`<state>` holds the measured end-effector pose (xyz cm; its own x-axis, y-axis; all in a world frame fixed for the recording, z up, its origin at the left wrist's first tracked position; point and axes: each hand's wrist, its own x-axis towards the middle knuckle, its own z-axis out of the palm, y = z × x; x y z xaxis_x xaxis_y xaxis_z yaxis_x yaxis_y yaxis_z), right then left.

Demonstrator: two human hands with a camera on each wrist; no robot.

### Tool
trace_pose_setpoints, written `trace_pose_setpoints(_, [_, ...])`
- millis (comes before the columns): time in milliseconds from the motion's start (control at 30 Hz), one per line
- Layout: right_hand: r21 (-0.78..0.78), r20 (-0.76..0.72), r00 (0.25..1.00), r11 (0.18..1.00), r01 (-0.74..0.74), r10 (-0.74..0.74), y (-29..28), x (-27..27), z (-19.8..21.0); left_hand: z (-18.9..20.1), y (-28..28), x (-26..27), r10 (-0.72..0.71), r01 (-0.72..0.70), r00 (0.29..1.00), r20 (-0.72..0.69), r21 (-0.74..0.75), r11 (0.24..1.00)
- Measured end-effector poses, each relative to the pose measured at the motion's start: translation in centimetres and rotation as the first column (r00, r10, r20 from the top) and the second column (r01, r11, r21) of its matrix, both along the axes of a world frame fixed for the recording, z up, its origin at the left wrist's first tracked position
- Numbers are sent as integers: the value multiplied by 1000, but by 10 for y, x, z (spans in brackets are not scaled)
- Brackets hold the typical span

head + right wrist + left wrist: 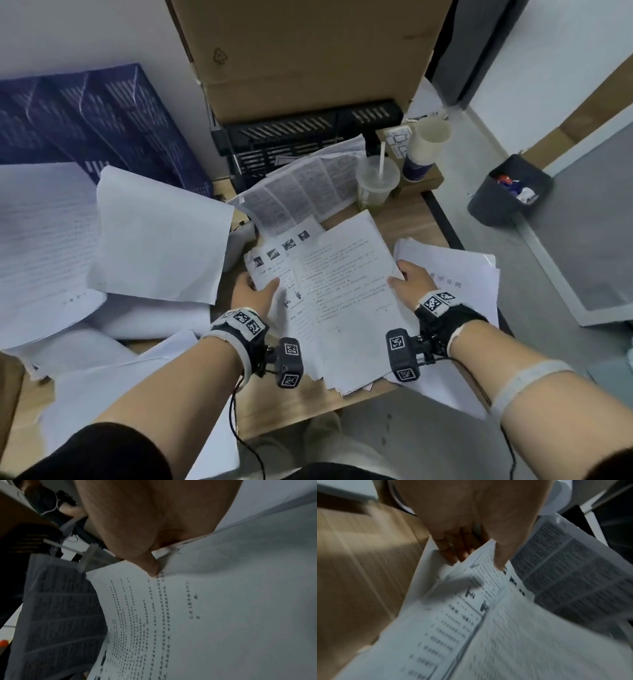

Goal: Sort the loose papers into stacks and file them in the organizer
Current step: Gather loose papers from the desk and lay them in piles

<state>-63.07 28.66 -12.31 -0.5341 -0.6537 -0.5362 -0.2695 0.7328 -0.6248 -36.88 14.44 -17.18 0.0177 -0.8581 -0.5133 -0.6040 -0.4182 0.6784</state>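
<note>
I hold a bundle of printed sheets over the wooden desk, between both hands. My left hand grips its left edge, thumb on top of a sheet with small pictures and fingers underneath. My right hand pinches the right edge of the top text sheet, thumb on top. A black slotted organizer stands at the back under a cardboard box. A dense-print sheet leans against it.
A blue organizer lies at the back left beside loose white sheets. Another paper stack lies under my right hand. A plastic cup with straw and stacked paper cups stand at the back right. A grey bin sits on the floor.
</note>
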Motion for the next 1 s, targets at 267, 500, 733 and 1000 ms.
trace_pose_setpoints(267, [-46,86,996,999,-29,33,-40,34,-13,-13,19,-3,31,77,935,-352,288,954])
trace_pose_setpoints(500, [-201,222,970,969,146,-101,-54,30,17,61,1,-2,-17,181,829,-560,239,954])
trace_pose_setpoints(733, [-579,266,944,750,320,-197,-58,40,82,116,-30,-13,-282,295,625,-728,-114,949])
trace_pose_setpoints(1000, [-233,160,977,956,177,-142,1,67,45,68,-12,-14,-320,323,805,-500,-84,943])
